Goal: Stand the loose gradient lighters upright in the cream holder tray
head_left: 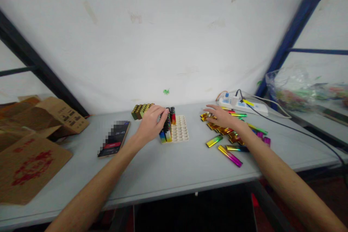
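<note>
My left hand (153, 121) is over the left part of a white tray (179, 130) with round holes, its thumb and fingers drawn together at the tops of dark-topped tubes (165, 136) standing there. Whatever it grips is too small to make out. My right hand (217, 115) reaches over a pile of shiny metallic tubes (224, 130), its fingers apart above gold ones. A yellow and purple tube (230, 156) lies nearer the front, beside a yellow-green tube (214, 141). Behind my left hand stands a block of green and gold tubes (140, 110).
A phone (114, 139) lies left of the tray. Open cardboard boxes (35, 163) fill the far left. A power strip (244, 105) with cables sits behind the pile, and a clear plastic bag (290, 87) is at the right.
</note>
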Action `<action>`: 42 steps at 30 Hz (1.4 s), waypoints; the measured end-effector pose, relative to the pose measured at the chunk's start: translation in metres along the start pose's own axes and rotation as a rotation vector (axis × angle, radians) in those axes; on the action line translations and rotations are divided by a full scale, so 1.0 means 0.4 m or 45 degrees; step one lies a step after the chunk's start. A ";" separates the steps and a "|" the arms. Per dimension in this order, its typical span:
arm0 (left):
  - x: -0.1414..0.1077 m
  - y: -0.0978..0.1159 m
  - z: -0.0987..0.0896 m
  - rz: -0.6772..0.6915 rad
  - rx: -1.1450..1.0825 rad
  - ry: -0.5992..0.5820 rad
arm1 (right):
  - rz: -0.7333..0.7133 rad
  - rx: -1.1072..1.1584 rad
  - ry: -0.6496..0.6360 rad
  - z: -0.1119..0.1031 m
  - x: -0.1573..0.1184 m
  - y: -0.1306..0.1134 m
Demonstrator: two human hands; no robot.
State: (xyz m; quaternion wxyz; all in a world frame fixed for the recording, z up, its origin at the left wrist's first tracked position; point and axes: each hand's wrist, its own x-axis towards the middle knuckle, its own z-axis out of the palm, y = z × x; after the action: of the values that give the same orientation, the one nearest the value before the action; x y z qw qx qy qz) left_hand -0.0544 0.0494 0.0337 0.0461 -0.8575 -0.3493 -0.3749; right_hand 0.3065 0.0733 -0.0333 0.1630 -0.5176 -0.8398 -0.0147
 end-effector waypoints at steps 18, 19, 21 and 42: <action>-0.006 0.019 0.003 0.098 0.018 0.130 | -0.207 0.236 -0.050 -0.033 0.018 -0.063; -0.006 0.021 0.004 0.105 0.019 0.125 | -0.208 0.231 -0.045 -0.035 0.019 -0.064; -0.006 0.026 0.004 0.122 0.017 0.117 | -0.200 0.218 -0.035 -0.036 0.020 -0.065; -0.016 0.107 0.014 0.272 -0.300 0.118 | -0.204 1.015 0.009 -0.115 -0.005 -0.227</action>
State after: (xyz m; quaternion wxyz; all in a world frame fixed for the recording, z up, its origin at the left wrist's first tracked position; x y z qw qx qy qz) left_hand -0.0269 0.0155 0.0332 0.0007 -0.8711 -0.2072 -0.4453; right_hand 0.2398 0.0206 0.0229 0.3520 -0.3468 -0.8168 0.2976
